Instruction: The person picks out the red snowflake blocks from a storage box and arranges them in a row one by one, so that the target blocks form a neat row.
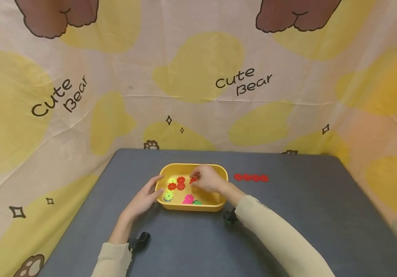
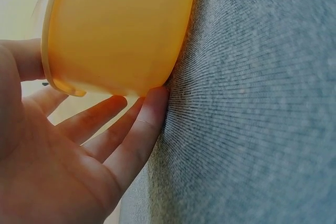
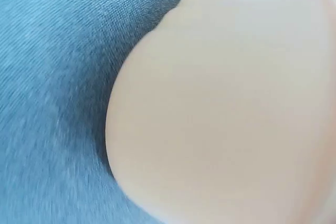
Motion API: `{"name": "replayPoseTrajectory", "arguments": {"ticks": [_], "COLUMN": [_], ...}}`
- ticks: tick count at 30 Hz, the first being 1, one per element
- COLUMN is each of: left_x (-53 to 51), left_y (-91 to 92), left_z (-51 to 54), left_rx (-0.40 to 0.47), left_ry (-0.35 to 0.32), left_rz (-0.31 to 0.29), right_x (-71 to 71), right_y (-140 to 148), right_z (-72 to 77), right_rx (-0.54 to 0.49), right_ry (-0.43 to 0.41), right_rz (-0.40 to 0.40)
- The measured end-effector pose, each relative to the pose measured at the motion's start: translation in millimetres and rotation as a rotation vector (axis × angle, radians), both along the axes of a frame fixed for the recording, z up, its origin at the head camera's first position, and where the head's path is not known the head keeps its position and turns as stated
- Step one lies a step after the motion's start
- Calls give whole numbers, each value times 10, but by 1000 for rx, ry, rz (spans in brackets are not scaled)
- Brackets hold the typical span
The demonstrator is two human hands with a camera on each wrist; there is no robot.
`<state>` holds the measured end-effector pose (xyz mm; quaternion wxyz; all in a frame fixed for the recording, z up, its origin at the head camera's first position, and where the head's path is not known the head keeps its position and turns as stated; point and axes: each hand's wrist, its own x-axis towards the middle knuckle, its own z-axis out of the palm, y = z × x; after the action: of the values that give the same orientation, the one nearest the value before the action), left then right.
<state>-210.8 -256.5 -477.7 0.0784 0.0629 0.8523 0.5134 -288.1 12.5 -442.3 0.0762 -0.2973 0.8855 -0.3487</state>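
Note:
A yellow plastic tub (image 1: 192, 208) stands on the table in the head view. My left hand (image 1: 143, 199) grips its left end; in the left wrist view the thumb goes over the rim and the fingertips touch the outer wall (image 2: 121, 30). Inside the tub, my right hand (image 1: 208, 179) pinches a red notched plastic disc (image 1: 193, 180), partly hidden by the fingers. To its left lie several red discs (image 1: 181, 186) and yellow-green discs (image 1: 168, 196). A pink disc (image 1: 188, 198) and a green disc (image 1: 196, 202) lie near the front wall.
Several red discs (image 1: 251, 177) form a row on the blue-grey table (image 1: 184, 246), right of the tub. A printed curtain (image 1: 198, 77) hangs behind and at the sides. In the right wrist view, a blurred pale surface covers most of the frame beside the table fabric (image 3: 47, 103).

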Motion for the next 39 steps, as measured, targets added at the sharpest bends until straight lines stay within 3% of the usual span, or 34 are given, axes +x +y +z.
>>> {"name": "replayPoseTrajectory", "arguments": {"ticks": [10,21,30,39], "left_x": [8,12,6,1], "left_y": [7,12,-7,-19], "left_z": [-1,1,-12,-5], "left_rx": [5,9,-11,-5], "left_ry": [2,-5,-1,1], "left_rz": [-4,-2,-3,-1], "right_x": [190,314,210,129], "right_y": [325,770,1217,1732], "right_z": [256,313,130,-128], "right_rx": [-96,-170,-151,-150], "right_ry": [-19,-49,86,51], "right_rz": [-27,-77,-178,-303]}}
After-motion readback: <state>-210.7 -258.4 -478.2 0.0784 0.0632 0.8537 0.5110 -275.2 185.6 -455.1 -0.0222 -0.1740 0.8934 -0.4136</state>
